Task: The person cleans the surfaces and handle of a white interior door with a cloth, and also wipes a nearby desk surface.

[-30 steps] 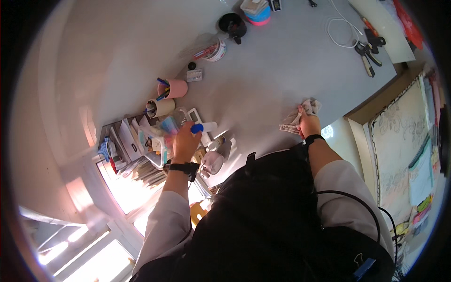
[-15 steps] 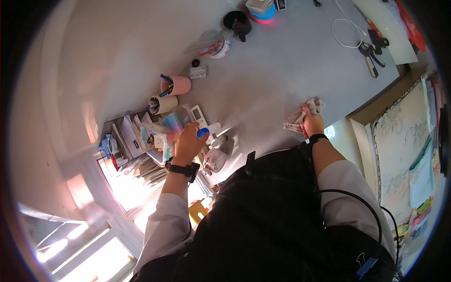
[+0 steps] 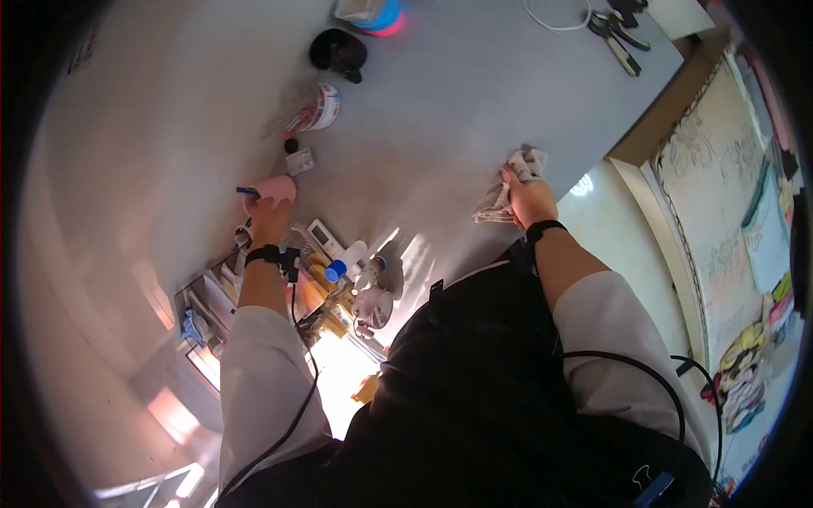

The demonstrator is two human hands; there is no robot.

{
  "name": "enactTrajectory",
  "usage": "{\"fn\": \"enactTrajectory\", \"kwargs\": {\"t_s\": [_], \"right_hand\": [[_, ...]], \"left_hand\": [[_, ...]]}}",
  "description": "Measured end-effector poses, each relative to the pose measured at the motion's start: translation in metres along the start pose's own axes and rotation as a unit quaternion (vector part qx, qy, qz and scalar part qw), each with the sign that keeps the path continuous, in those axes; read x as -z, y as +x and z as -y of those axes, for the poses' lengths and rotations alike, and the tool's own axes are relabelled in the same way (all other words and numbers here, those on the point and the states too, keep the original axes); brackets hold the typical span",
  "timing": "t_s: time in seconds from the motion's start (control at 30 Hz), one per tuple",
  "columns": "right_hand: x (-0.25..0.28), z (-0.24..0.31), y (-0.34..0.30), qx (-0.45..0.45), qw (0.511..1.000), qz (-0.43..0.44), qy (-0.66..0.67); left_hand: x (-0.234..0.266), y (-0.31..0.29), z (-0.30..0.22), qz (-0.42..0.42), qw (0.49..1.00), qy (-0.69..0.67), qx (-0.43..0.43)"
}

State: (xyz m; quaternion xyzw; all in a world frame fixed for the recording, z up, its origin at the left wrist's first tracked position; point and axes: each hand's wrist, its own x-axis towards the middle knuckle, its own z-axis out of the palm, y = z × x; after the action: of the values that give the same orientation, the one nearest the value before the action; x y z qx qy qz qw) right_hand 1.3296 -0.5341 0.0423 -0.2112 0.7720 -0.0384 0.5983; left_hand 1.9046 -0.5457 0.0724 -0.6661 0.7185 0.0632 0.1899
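At the left, my left hand [image 3: 269, 223] reaches to a pink pen cup [image 3: 277, 188], its spread fingers laid over the cup's near side. A blue pen [image 3: 247, 191] sticks out of that cup. The hand mostly hides a pale cup [image 3: 243, 234] beside it. On the grey desk, my right hand [image 3: 532, 201] is closed on a crumpled, pale patterned cloth [image 3: 498, 203], which lies pressed against the surface. Near the left wrist lie a white remote control [image 3: 325, 237] and a bottle with a blue cap [image 3: 336, 270].
A black mug [image 3: 337, 52], a white tub [image 3: 324, 107] and a small pale pack [image 3: 299, 162] line the wall side of the grey desk [image 3: 440, 102]. Pliers [image 3: 616, 42] and a white cable [image 3: 555, 27] lie toward the far right. A pinkish round object [image 3: 373, 306] sits near my waist.
My left hand has moved forward and left, from above the blue-capped bottle to the pink cup. The view has turned, shifting the desk things leftward. My right hand still holds the cloth.
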Motion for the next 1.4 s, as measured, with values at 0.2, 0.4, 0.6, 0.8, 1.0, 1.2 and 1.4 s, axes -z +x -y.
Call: {"fn": "enactTrajectory", "kwargs": {"t_s": [0.2,0.4,0.6,0.8,1.0,1.2,1.4], "right_hand": [[0.005,0.0,0.0,-0.011,1.0,-0.018,0.007],[0.003,-0.006,-0.002,0.029,0.999,-0.023,0.031],[0.001,-0.014,0.002,0.04,0.998,-0.005,0.042],[-0.006,-0.015,0.007,0.064,0.998,-0.009,0.025],[-0.012,-0.016,0.011,0.077,0.996,0.003,0.038],[-0.006,-0.024,0.017,0.064,0.997,-0.005,0.046],[-0.005,-0.015,0.005,0.025,0.999,-0.032,0.03]], "left_hand": [[0.013,0.022,-0.008,0.039,0.999,-0.005,-0.025],[0.049,0.003,-0.089,0.121,0.981,0.108,-0.104],[0.069,-0.062,-0.22,0.013,0.94,-0.31,0.139],[0.08,-0.116,-0.279,0.041,0.939,-0.333,-0.068],[0.092,-0.135,-0.276,0.077,0.926,-0.351,-0.119],[0.143,-0.118,-0.212,0.063,0.89,-0.441,0.097],[0.036,-0.075,-0.04,-0.073,0.926,-0.267,0.256]]}}
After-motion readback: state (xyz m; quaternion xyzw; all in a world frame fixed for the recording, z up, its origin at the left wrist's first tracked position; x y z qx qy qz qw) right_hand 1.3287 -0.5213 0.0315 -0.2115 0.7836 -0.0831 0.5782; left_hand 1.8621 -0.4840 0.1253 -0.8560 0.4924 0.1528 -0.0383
